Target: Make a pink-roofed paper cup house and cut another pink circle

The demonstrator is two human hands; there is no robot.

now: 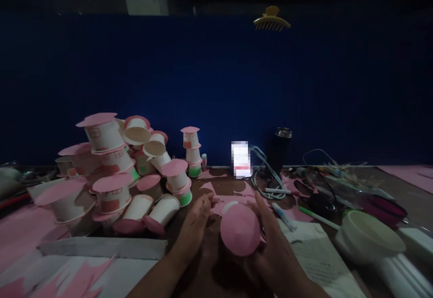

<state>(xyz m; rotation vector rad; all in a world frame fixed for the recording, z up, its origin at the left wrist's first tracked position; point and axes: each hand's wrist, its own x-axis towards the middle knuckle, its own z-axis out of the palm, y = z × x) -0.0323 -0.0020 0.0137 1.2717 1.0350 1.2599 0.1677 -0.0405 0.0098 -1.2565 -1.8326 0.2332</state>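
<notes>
Near the front middle of the table, my right hand is wrapped round the right side of a paper cup with a round pink paper disc on its end. The disc faces me and covers most of the cup; a bit of white rim shows behind it. To its left, my left hand is apart from the cup, fingers loosely bent, nothing visible in them. Its fingertips are beside cut pink paper scraps on the table. Left of that hand lies a white cup with a pink disc.
Stacked paper cups with pink discs crowd the left. A lit phone, pale cable and dark flask stand at the back. To the right are a marker, printed sheet and pale bowl.
</notes>
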